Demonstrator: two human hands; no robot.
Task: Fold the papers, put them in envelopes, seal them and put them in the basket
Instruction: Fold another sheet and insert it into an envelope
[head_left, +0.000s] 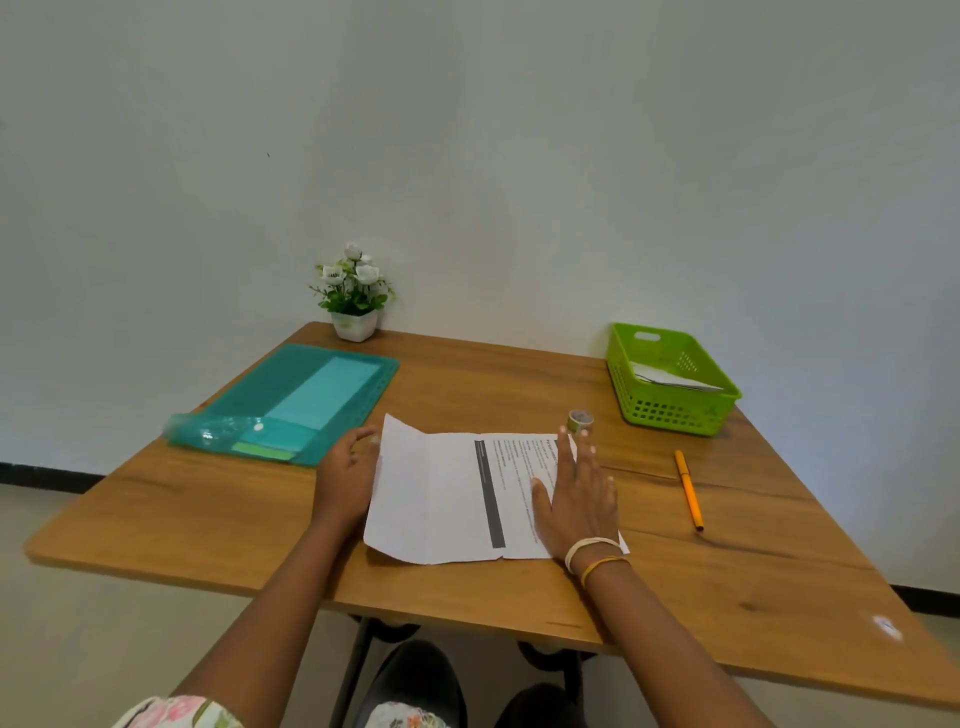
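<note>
A printed white paper (452, 493) lies on the wooden table (519, 384) in front of me, its left third folded over so the blank back shows. My left hand (345, 475) holds the paper's raised left edge, its fingers partly hidden behind the sheet. My right hand (579, 499) lies flat with straight fingers on the printed right part, pressing it down. A green basket (670, 410) at the far right holds a white envelope (670, 378).
A teal plastic folder (291, 405) with papers inside lies at the left. A small tape roll (580, 420) stands just beyond my right fingertips. An orange pen (688, 488) lies to the right. A potted white flower (354, 293) stands at the back by the wall.
</note>
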